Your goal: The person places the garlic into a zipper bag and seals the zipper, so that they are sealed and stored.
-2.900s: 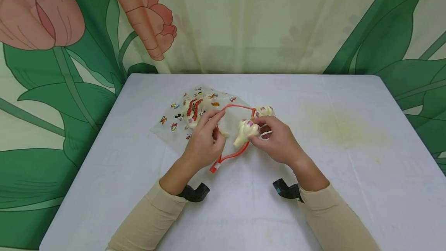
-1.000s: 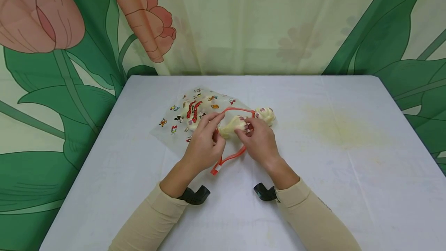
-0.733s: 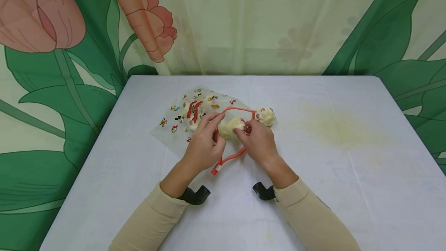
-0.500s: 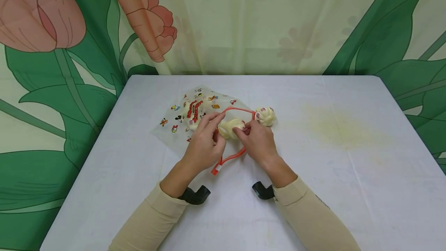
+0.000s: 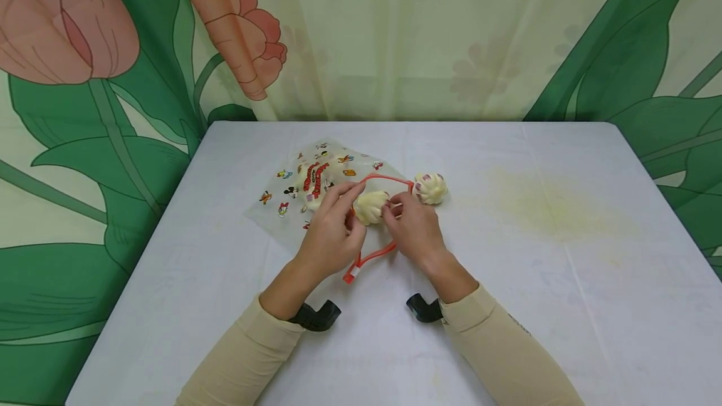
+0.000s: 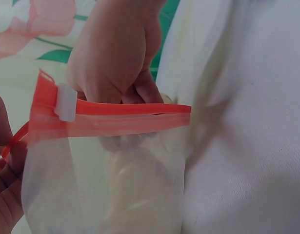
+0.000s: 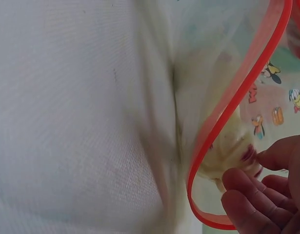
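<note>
My left hand [image 5: 333, 230] pinches the red rim of a clear printed zip bag [image 5: 271, 218] and keeps its mouth spread. A cream garlic bulb [image 5: 370, 207] with purple marks lies within the mouth, its neck toward the bag's inside. At that bulb's root end is my right hand [image 5: 420, 230]; in the right wrist view its fingertips touch the bulb [image 7: 232, 156], fingers fairly relaxed. Another garlic bulb [image 5: 430, 188] rests on the table just right of the mouth. Something pale, perhaps another bulb, shows through the bag, partly hidden by print.
The bag lies on a table with a white cloth [image 5: 536, 281]. A white slider [image 6: 66, 102] sits at the end of the red zip strip. Behind the table hangs a flower-patterned curtain [image 5: 451, 30]. Black camera mounts [image 5: 318, 316] are on both wrists.
My right hand has carried a garlic bulb leftward into the bag's mouth. Over the last half second the bulb slips slightly further left from the fingertips. My left hand stays put.
</note>
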`<action>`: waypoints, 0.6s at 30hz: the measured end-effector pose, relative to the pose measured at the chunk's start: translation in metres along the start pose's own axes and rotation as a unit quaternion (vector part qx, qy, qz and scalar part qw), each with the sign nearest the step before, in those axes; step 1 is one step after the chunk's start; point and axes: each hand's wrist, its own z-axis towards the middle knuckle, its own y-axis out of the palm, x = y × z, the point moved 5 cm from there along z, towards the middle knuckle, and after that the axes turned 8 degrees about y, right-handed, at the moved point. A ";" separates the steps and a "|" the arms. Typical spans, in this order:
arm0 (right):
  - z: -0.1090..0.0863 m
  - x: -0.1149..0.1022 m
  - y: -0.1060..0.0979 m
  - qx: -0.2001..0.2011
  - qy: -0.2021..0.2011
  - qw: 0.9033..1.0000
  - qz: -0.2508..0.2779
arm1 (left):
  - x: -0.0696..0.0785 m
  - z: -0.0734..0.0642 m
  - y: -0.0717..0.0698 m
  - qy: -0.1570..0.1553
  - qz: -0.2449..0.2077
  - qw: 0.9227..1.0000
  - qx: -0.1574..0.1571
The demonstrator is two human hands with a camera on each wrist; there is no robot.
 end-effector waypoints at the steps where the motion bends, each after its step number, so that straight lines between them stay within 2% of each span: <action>1: 0.000 -0.001 0.001 -0.003 -0.004 1.000 0.000 | 0.000 0.000 0.000 -0.001 0.000 1.000 0.000; 8: -0.001 -0.005 0.006 -0.038 -0.024 0.999 -0.017 | -0.001 -0.001 0.000 0.000 0.001 1.000 0.004; 18: -0.002 -0.006 0.013 -0.091 -0.031 0.995 0.005 | -0.003 -0.001 0.000 0.005 0.003 1.000 0.008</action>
